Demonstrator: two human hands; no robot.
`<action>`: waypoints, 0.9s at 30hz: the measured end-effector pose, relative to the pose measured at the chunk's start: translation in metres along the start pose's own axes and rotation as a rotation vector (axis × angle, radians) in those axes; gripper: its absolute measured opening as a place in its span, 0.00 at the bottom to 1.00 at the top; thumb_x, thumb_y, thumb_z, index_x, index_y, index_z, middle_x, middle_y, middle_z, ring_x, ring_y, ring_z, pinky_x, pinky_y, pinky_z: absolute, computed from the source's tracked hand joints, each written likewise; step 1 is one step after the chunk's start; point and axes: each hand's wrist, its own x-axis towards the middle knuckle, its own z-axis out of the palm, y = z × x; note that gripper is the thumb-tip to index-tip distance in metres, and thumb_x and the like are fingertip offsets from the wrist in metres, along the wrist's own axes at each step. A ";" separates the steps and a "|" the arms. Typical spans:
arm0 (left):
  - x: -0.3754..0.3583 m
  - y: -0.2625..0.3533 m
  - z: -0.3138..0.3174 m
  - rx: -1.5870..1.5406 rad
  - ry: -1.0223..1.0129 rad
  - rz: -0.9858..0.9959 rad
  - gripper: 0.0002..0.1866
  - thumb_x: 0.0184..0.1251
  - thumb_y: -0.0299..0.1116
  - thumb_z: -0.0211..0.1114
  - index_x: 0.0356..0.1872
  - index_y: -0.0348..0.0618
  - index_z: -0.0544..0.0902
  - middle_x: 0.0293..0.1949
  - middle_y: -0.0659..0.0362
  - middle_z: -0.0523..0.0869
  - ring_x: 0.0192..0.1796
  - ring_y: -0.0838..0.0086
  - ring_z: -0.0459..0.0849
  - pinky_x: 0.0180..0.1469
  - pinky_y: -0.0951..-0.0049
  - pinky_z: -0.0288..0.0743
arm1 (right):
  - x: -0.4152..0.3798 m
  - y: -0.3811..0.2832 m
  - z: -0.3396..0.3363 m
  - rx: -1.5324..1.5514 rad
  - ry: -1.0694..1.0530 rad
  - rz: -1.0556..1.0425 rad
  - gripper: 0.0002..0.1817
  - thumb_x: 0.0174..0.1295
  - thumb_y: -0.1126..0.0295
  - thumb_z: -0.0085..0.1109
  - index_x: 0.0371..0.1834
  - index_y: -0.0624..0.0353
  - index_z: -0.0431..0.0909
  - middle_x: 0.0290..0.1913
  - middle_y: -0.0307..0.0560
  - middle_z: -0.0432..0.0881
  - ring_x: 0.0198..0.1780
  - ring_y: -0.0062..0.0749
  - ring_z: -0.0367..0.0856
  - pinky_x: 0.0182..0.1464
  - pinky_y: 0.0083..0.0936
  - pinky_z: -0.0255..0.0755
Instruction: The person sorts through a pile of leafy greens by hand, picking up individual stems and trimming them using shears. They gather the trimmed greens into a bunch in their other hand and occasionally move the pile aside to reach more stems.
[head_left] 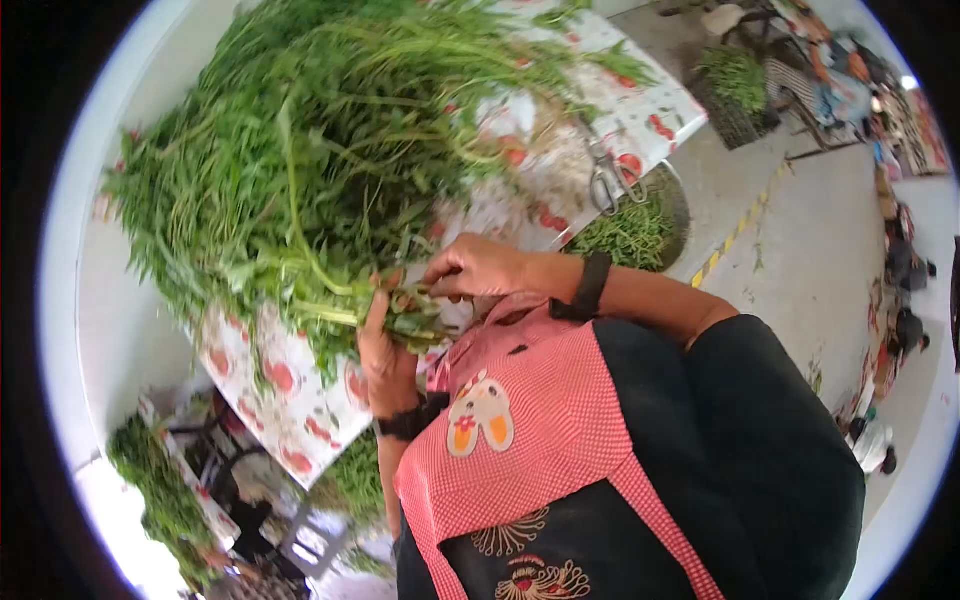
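Observation:
A bunch of leafy green stems [330, 312] lies across the palm of my left hand [378, 340], whose fingers are wrapped round it near the cut ends. Close beside those ends is my right hand [478, 266], its fingers curled and pinched together; what they hold is too small to tell. Behind both hands a large heap of long green plants [300, 150] covers much of the table with the red-patterned cloth [280, 375]. Scissors [605, 185] rest on the cloth near its right edge.
A basket of cut greens [630, 235] stands beyond the table's right edge. More greens [735, 80] and a seated person [840, 95] are at the upper right. Other people [905, 330] appear at far right. At lower left are a grey stool [310, 540] and another pile of plants [150, 480].

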 end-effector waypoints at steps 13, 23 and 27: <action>0.014 -0.007 -0.023 0.087 -0.022 -0.118 0.15 0.64 0.34 0.61 0.49 0.42 0.76 0.38 0.56 0.82 0.39 0.69 0.81 0.37 0.67 0.79 | -0.080 0.062 -0.081 -0.723 0.705 0.042 0.17 0.49 0.66 0.60 0.44 0.52 0.77 0.38 0.51 0.80 0.41 0.48 0.77 0.43 0.38 0.70; 0.018 -0.001 -0.027 -0.265 -0.128 -0.039 0.12 0.63 0.29 0.61 0.48 0.49 0.75 0.39 0.54 0.80 0.44 0.66 0.78 0.48 0.69 0.77 | -0.105 0.106 -0.141 -0.851 0.867 0.531 0.29 0.45 0.65 0.65 0.54 0.59 0.71 0.44 0.58 0.76 0.50 0.52 0.72 0.55 0.39 0.66; 0.012 0.000 -0.025 -0.238 -0.124 -0.037 0.12 0.64 0.28 0.59 0.48 0.45 0.75 0.39 0.54 0.80 0.43 0.66 0.78 0.49 0.69 0.76 | -0.109 0.112 -0.143 -0.745 0.901 0.454 0.18 0.47 0.64 0.63 0.41 0.57 0.77 0.43 0.55 0.76 0.50 0.51 0.72 0.53 0.39 0.67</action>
